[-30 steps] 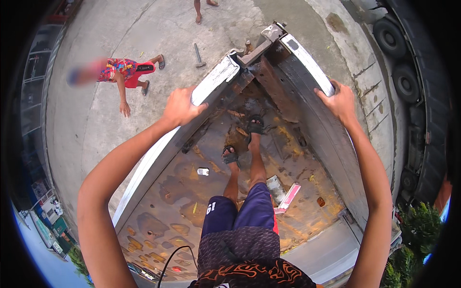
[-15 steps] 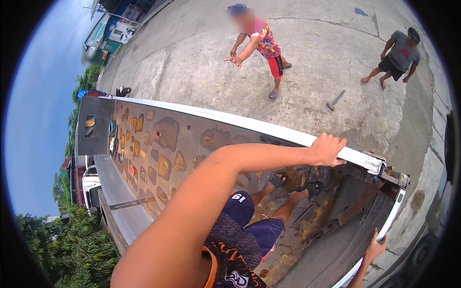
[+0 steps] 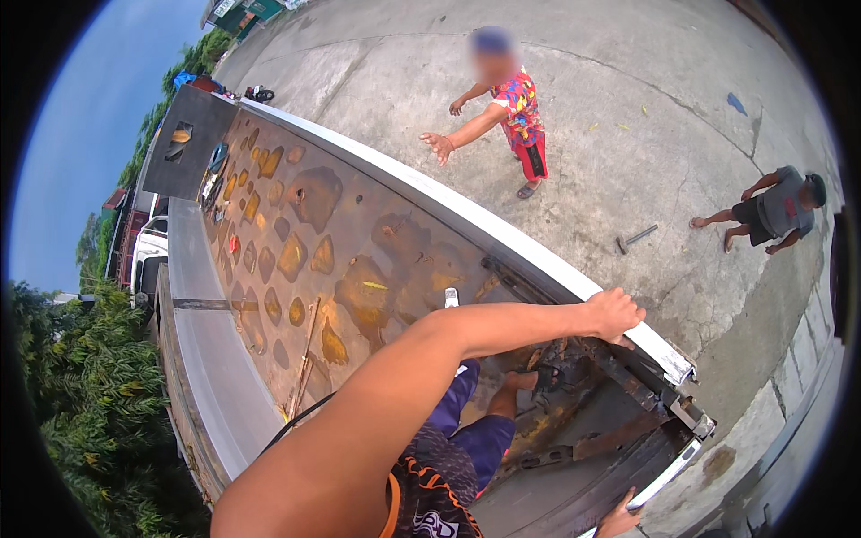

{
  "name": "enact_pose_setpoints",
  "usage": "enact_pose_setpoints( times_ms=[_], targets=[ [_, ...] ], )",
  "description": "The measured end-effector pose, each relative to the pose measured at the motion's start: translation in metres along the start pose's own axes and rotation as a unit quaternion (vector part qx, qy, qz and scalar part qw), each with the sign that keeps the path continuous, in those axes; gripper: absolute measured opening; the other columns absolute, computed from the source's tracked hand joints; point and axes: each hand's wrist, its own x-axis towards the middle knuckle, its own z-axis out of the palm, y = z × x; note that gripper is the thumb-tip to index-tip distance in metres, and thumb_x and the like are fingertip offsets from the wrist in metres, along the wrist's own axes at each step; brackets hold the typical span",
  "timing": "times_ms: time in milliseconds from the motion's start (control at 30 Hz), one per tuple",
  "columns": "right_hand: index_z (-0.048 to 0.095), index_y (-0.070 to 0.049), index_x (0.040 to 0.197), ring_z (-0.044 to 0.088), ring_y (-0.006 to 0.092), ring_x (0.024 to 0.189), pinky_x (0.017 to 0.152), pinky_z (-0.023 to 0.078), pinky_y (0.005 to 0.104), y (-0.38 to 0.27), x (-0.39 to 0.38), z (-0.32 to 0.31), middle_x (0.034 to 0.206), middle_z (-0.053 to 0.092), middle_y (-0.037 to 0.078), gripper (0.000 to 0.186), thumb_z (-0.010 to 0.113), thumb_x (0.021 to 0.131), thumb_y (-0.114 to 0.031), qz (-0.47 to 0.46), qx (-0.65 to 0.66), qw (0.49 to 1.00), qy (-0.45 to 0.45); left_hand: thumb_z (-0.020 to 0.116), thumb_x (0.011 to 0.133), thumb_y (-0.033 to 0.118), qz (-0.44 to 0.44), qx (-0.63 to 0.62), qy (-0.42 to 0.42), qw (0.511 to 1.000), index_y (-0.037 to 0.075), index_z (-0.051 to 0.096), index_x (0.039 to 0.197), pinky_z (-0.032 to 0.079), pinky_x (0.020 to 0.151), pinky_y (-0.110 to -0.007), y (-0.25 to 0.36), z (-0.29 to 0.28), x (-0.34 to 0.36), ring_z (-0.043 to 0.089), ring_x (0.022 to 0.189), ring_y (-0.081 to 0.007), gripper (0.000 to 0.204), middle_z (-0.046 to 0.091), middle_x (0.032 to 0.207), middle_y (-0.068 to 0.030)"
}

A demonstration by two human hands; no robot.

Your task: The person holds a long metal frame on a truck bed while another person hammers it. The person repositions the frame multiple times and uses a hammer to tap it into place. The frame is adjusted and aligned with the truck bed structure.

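My left hand (image 3: 614,316) is closed over the white top rail (image 3: 538,262) of a truck bed's side wall, close to its rear corner. Low in the picture, my right hand (image 3: 619,517) grips the white edge of the tailgate (image 3: 671,475); only part of this hand shows. I stand in the bed, with one dark sandal (image 3: 547,378) on its wet, rusty floor (image 3: 350,215). A metal hinge or latch (image 3: 689,414) joins the rail and tailgate at the corner. My left arm hides part of the floor.
A person in a bright patterned shirt (image 3: 518,103) stands beyond the rail, one arm stretched out. Farther right is a person in grey (image 3: 787,208). A long-handled hammer (image 3: 639,238) lies on the concrete. Thin sticks (image 3: 308,354) and puddles (image 3: 291,257) lie on the bed floor. Trees (image 3: 99,377) stand left.
The view has turned, and the rear corner sits lower and farther left. My feet have shifted in the bed. Both hands keep their grip. The person in grey has turned and leans.
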Motion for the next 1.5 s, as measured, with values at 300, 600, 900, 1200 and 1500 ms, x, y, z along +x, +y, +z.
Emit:
enact_pose_setpoints(
  times_ms=[300,600,900,1200,1500],
  targets=[
    [0.066,0.016,0.119,0.067,0.0347,0.097,0.094,0.049,0.0437,-0.033,0.002,-0.031,0.111,0.073,0.027,0.054,0.073,0.096,-0.033,0.101,0.187,0.974,-0.077,0.073,0.081,0.065,0.029,-0.016,-0.005,0.999,-0.002,0.065,0.100,0.054,0.071,-0.046,-0.006,-0.005,0.005,0.072,0.079,-0.0355,0.070,0.071,0.080,-0.0159],
    [0.066,0.018,0.112,0.065,0.0342,0.089,0.089,0.049,0.0445,-0.022,-0.001,-0.023,0.100,0.072,0.029,0.057,0.075,0.094,-0.035,0.108,0.199,0.973,-0.052,0.074,0.077,0.071,0.031,-0.005,0.045,0.998,-0.001,0.070,0.102,0.055,0.075,-0.048,-0.034,-0.008,0.043,0.072,0.081,-0.0394,0.076,0.071,0.083,-0.0211],
    [0.069,0.015,0.108,0.065,0.0231,0.087,0.087,0.051,0.0373,-0.029,-0.002,-0.025,0.097,0.074,0.019,0.048,0.078,0.092,-0.030,0.123,0.279,0.951,-0.049,0.077,0.074,0.071,0.046,-0.025,0.030,0.998,-0.001,0.072,0.092,0.058,0.077,-0.051,-0.061,-0.024,0.075,0.072,0.082,-0.0430,0.074,0.072,0.081,-0.0212],
    [0.073,0.007,0.096,0.053,0.0172,0.060,0.061,0.048,0.0371,-0.039,-0.004,-0.037,0.066,0.063,0.011,0.048,0.083,0.080,-0.037,0.134,0.209,0.968,-0.011,0.076,0.071,0.076,-0.011,-0.014,-0.011,1.000,-0.002,0.074,0.097,0.057,0.084,-0.050,-0.095,-0.054,0.128,0.073,0.091,-0.0406,0.082,0.074,0.089,-0.0235],
    [0.072,0.009,0.094,0.052,0.0118,0.062,0.060,0.046,0.0324,-0.046,-0.004,-0.035,0.067,0.062,0.008,0.041,0.083,0.081,-0.029,0.167,0.209,0.964,-0.006,0.072,0.069,0.084,-0.018,-0.015,0.008,1.000,-0.002,0.072,0.098,0.057,0.081,-0.050,-0.124,-0.050,0.159,0.072,0.090,-0.0415,0.091,0.073,0.087,-0.0222]
  ],
)
